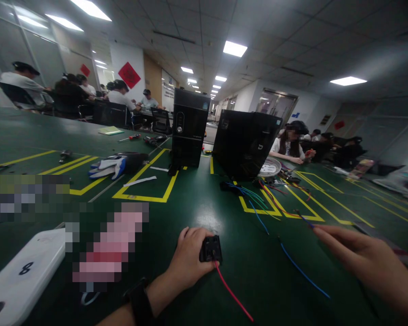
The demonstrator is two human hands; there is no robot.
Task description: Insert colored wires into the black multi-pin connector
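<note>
My left hand (190, 257) grips a small black block (211, 249) from its left side, low in the middle of the view. A red wire (231, 292) runs out of the block toward the bottom edge. At the right, my right hand (357, 253) pinches the end of a thin, dark purplish wire (305, 220). Between the hands a loose blue wire (302, 271) lies on the green table. A shorter blue wire (259, 218) and several green wires (253, 194) lie farther back.
Two black computer cases (190, 131) (245, 142) stand ahead on the table (204, 194). Gloves (110, 167), paper strips and a screwdriver (129, 137) lie at the left, a white numbered device (29, 271) nearer. A person (292, 142) sits beyond a white basket (270, 167).
</note>
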